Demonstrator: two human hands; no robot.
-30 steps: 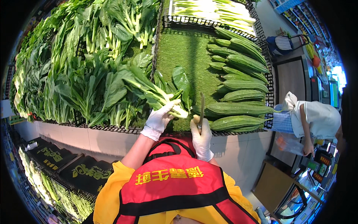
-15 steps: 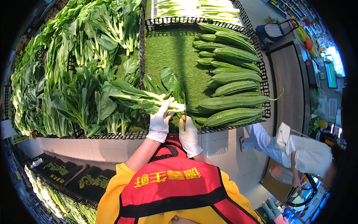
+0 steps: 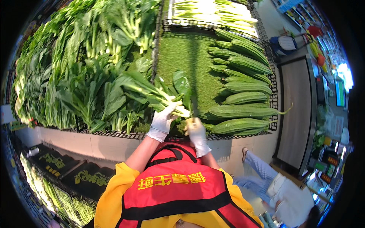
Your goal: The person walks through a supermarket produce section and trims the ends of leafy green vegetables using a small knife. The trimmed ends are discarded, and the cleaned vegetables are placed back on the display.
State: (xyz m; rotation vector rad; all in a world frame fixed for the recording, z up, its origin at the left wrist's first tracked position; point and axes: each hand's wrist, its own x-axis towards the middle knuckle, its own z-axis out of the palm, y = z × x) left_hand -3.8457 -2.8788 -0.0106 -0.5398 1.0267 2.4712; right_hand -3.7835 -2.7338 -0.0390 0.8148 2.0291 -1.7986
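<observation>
While left hand grips leafy greens by their pale stems, right hand is closed round a blurred knife beside the stem ends. Leafy greens held left of ridged gourds.

The bunch of dark-green leafy vegetables with thick pale stems slanted through my left fingers, gripped close to its base, its broad leaves spreading toward the far left and its whitish stem ends pointing right and slightly toward me. The thin, dark-bladed knife sat in my right fingers, handle hidden, its blurred blade pointing away from me just beside the stem ends; I couldn't tell whether they touched.
</observation>
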